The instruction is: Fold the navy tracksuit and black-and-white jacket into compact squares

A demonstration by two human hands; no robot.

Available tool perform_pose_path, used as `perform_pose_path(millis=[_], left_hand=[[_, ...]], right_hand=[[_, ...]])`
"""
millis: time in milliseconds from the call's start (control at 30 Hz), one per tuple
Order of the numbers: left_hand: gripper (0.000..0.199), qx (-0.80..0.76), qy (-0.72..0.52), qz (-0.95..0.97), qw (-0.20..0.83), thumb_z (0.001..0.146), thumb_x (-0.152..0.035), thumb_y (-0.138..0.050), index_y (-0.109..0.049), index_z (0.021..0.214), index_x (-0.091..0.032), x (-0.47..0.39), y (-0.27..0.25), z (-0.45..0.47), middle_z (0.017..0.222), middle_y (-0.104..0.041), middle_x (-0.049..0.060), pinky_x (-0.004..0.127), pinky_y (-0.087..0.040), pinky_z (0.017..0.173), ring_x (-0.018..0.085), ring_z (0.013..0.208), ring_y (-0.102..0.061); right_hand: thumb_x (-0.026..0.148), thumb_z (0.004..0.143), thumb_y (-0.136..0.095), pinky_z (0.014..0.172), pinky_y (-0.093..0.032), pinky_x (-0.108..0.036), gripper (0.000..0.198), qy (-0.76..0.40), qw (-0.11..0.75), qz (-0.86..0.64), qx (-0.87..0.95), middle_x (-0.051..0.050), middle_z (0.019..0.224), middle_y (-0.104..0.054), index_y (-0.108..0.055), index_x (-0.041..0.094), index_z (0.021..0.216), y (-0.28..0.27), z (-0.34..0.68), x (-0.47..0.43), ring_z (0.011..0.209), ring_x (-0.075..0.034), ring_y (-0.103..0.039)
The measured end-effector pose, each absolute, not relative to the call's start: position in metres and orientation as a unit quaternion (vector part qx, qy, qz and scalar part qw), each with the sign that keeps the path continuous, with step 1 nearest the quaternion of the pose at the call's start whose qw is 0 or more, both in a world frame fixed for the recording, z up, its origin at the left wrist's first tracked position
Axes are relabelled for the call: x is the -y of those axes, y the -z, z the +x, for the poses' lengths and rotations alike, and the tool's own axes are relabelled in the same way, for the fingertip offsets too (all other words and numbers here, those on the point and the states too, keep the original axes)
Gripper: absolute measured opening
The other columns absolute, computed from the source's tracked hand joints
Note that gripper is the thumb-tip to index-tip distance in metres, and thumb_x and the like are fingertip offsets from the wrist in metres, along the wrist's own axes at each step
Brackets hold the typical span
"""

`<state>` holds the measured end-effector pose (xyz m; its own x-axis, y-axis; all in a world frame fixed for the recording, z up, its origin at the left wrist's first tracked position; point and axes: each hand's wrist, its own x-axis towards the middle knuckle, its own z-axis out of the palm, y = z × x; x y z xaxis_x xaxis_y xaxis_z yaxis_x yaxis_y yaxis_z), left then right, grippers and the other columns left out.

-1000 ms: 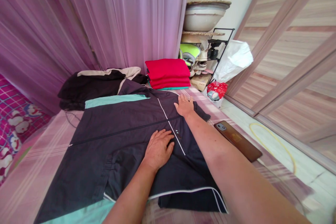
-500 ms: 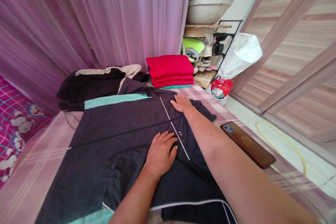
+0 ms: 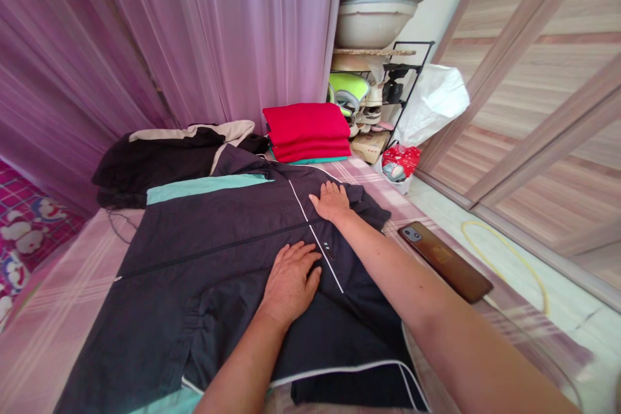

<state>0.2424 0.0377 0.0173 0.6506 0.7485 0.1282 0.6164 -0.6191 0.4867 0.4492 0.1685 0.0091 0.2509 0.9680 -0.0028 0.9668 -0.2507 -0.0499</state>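
A dark zip-up jacket (image 3: 204, 233) with white piping and teal edges lies spread on a pink plaid sheet. Its near sleeve is folded across the front. My left hand (image 3: 293, 278) rests flat on this sleeve and the chest, fingers loosely apart, beside the white stripe. Farther off, my right hand (image 3: 332, 200) presses flat on the jacket's upper part near the collar end, its fingers spread. Neither hand grips the cloth.
Folded red clothes (image 3: 308, 129) are stacked behind the jacket, beside a dark clothing pile (image 3: 155, 158). A phone (image 3: 444, 261) with a cable lies at right. Beyond stand a shoe rack (image 3: 412, 94), a white bag (image 3: 439, 100) and sliding doors (image 3: 528, 77).
The whole view has shifted slightly, so things sit a little farther left. My right hand has slid a little nearer along the jacket; my left hand stays on the sleeve.
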Motion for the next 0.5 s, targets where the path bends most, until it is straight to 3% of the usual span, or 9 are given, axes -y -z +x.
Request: perform_pose_path(millis=[267, 500], left_hand=[[0.033, -0.379, -0.159, 0.891, 0.193, 0.092, -0.03, -0.051, -0.065, 0.122, -0.027, -0.039, -0.017, 0.241, 0.139, -0.061, 0.003, 0.05, -0.029, 0.119, 0.023, 0.136, -0.047], [0.034, -0.381, -0.148, 0.895, 0.18, 0.094, -0.032, -0.048, -0.065, 0.123, -0.026, -0.04, -0.019, 0.243, 0.139, -0.061, 0.004, 0.05, -0.028, 0.119, 0.023, 0.136, -0.047]], right_hand=[[0.055, 0.099, -0.024, 0.116, -0.021, -0.045, 0.071, -0.034, -0.003, -0.764, 0.645, -0.021, 0.154, -0.039, -0.043, 0.006, 0.146, -0.029, 0.465, -0.172, 0.142, -0.029, -0.034], [0.052, 0.101, -0.019, 0.119, -0.014, -0.052, 0.065, -0.017, 0.019, -0.76, 0.65, -0.013, 0.162, -0.026, -0.032, 0.017, 0.153, -0.025, 0.484, -0.109, 0.149, -0.027, -0.022]])
